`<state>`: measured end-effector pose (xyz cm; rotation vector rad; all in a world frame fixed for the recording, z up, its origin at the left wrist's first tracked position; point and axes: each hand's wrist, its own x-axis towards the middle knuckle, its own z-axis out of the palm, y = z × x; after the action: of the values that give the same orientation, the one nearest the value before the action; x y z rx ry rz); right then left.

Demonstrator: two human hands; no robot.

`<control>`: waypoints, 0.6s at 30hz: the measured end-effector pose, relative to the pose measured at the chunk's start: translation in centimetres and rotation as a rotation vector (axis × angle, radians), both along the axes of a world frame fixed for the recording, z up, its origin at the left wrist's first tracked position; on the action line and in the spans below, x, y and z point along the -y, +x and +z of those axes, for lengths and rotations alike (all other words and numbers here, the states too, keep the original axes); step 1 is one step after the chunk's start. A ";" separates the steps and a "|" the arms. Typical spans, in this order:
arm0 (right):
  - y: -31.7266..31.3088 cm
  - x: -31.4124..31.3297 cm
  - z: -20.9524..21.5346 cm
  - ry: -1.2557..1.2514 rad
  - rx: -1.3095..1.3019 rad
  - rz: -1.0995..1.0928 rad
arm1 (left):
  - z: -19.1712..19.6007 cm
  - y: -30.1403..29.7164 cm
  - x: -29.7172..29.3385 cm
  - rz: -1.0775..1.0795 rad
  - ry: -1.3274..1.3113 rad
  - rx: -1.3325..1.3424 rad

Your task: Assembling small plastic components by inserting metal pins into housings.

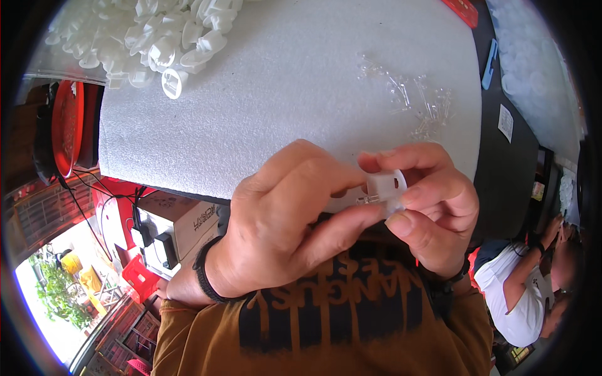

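Observation:
My right hand is closed around a small translucent white plastic part with a round rim and a slot. My left hand meets it from the other side, thumb and forefinger pinched together against the part. Between those fingertips shows a small clear piece with thin wire legs, which looks like an LED; its far end is hidden by the plastic part. Both hands are held above the near edge of a white foam sheet. Beyond the right hand, several similar clear LEDs lie scattered on the foam.
A heap of white plastic parts covers the far left. On the dark table edge at right lie a blue tool and a paper label. A red object sits at the far right. Another person works at the right.

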<state>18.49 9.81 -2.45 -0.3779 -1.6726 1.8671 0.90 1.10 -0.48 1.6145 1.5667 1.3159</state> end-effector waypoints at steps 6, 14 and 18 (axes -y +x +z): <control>0.1 0.1 -0.1 -0.056 -0.017 -0.022 | -0.9 0.0 0.3 -0.034 0.155 -0.108; 0.6 -0.1 0.4 0.043 0.041 0.020 | -0.2 0.7 0.3 -0.020 0.108 -0.185; -0.1 0.1 0.5 0.014 -0.029 -0.059 | -0.7 0.5 0.5 -0.032 0.178 -0.304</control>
<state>18.42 9.66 -1.96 -0.3880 -1.6371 1.8083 1.40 0.64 -1.18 2.0199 1.6234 1.2692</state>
